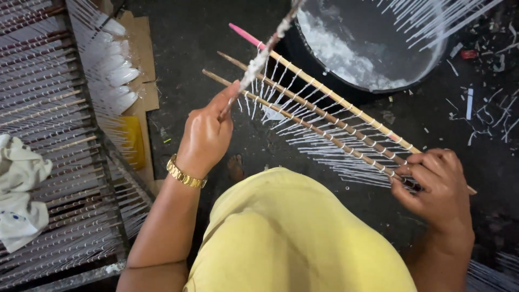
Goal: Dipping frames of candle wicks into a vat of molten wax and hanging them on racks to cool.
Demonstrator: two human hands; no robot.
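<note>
My left hand [205, 135], with a gold bracelet on its wrist, is shut on a thin stick [265, 51] crusted with white wax, which points up and to the right. My right hand [438, 186] grips the near ends of three long wooden rods [324, 116] held side by side. One rod has a pink tip [243, 35]. Many thin white wax-coated strings [324, 146] hang in rows from the rods. The crusted stick lies across the rods' far ends.
A dark round tub [373, 81] with white wax stands at the top, behind the rods. A metal rack [59, 162] full of rods with white strings fills the left side. A white cloth [19, 200] lies on it. Wax bits litter the dark floor [486, 113].
</note>
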